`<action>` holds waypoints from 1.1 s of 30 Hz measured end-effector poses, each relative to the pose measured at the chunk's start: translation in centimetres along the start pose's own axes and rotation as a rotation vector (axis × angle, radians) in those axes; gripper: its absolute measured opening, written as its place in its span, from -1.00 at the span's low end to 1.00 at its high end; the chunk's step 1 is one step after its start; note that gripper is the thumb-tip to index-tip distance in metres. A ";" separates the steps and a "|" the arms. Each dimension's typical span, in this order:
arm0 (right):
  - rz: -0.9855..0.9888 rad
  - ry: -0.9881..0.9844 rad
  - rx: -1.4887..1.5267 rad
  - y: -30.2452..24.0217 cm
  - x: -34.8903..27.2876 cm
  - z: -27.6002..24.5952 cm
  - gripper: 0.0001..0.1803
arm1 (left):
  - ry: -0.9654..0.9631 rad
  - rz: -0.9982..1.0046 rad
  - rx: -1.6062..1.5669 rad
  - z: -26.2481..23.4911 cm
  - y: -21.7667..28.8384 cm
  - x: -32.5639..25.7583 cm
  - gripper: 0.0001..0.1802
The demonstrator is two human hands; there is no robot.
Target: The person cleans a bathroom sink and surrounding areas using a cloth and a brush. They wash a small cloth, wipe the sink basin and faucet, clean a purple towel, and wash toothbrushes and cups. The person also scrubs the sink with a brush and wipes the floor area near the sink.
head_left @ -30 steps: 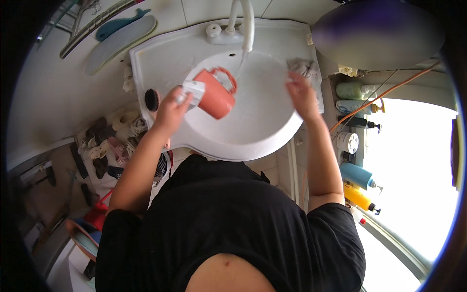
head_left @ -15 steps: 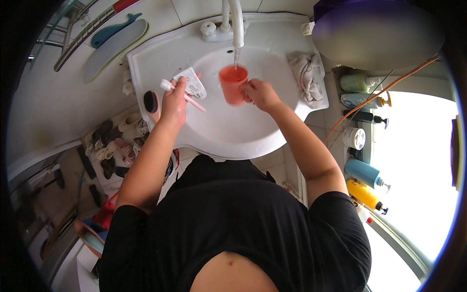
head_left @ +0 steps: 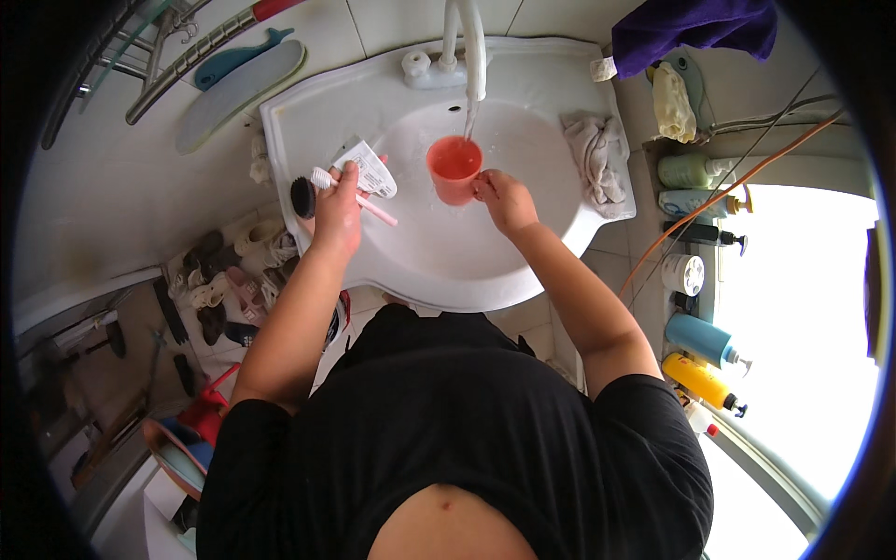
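My right hand (head_left: 504,201) is closed round the handle of a coral-pink cup (head_left: 455,182), held upright over the washbasin (head_left: 448,247). A thin stream of water from the white tap (head_left: 474,75) runs into the cup, and water shows inside it. Over the basin's left side, my left hand (head_left: 339,210) grips a toothbrush (head_left: 378,212) with a pink handle and a white bristled head. A flat white printed piece (head_left: 370,174), perhaps a tube or pack, seems held in the same fingers. Beside that hand, a hairbrush (head_left: 303,198) with black bristles lies at the basin's left edge.
A grey cloth (head_left: 597,163) lies on the basin's right rim. Several pump bottles (head_left: 700,338) line the window ledge at right, near an orange cable (head_left: 728,187). A purple cloth (head_left: 695,37) hangs above. Shoes (head_left: 224,289) stand on the floor at left.
The view has shifted slightly, so the basin sits a little lower and further right. Both hands keep their grips, and the cup stays under the running water.
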State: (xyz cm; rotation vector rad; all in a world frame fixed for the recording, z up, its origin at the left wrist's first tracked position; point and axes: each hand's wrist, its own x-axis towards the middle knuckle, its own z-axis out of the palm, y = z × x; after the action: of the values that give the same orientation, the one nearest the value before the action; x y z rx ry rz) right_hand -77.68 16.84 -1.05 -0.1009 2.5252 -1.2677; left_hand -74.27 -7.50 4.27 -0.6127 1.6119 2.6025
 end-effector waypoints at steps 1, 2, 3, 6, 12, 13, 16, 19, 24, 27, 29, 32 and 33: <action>-0.024 0.086 0.080 0.1 -0.3 0.3 -0.75 | -0.009 0.011 0.005 -0.1 0.0 0.0 -0.75; -0.048 0.171 0.161 0.1 -0.4 0.5 -0.75 | -0.019 0.022 0.009 -0.2 0.0 0.1 -0.74; 0.003 0.082 0.096 0.3 -0.3 0.4 -0.76 | -0.031 0.029 0.015 -0.3 0.0 0.0 -0.74; 0.071 -0.006 0.041 0.5 -0.2 -0.1 -0.77 | -0.017 0.017 0.014 -0.5 -0.1 0.0 -0.74; 0.058 0.030 0.008 0.8 -0.5 0.5 -0.73 | -0.092 0.054 -0.012 -0.6 -0.1 0.0 -0.71; 0.021 0.126 0.103 0.9 -0.7 0.8 -0.72 | -0.095 0.040 -0.055 -0.5 0.0 0.0 -0.71; 0.052 0.004 0.068 0.8 -0.3 0.2 -0.70 | -0.087 -0.028 -0.159 -0.4 0.6 0.1 -0.69; 0.031 0.051 0.104 0.6 -0.4 0.4 -0.72 | -0.068 -0.123 -0.210 0.0 1.5 0.4 -0.66; 0.104 -0.075 0.100 -0.3 -0.7 -0.2 -0.71 | -0.034 -0.175 -0.250 0.5 2.1 0.4 -0.69; 0.284 0.045 0.550 -2.0 -1.9 -0.4 -0.70 | -0.009 -0.184 -0.271 0.7 2.7 0.1 -0.66; 0.390 -0.021 0.869 -1.9 -2.5 -0.8 -0.70 | -0.030 -0.184 -0.317 0.4 2.9 0.3 -0.64; 0.543 -0.124 1.221 -0.1 -3.1 -0.5 -0.71 | -0.024 -0.191 -0.373 0.4 3.5 0.4 -0.62; 0.594 -0.165 1.317 0.4 -3.2 -0.2 -0.72 | -0.010 -0.192 -0.389 0.5 3.8 0.4 -0.61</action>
State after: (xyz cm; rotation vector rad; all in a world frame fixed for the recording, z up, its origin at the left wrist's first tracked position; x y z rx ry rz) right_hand -74.71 17.86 -0.47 0.7179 1.0238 -2.1415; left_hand -75.58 -8.95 7.58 -0.7246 0.9858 2.7763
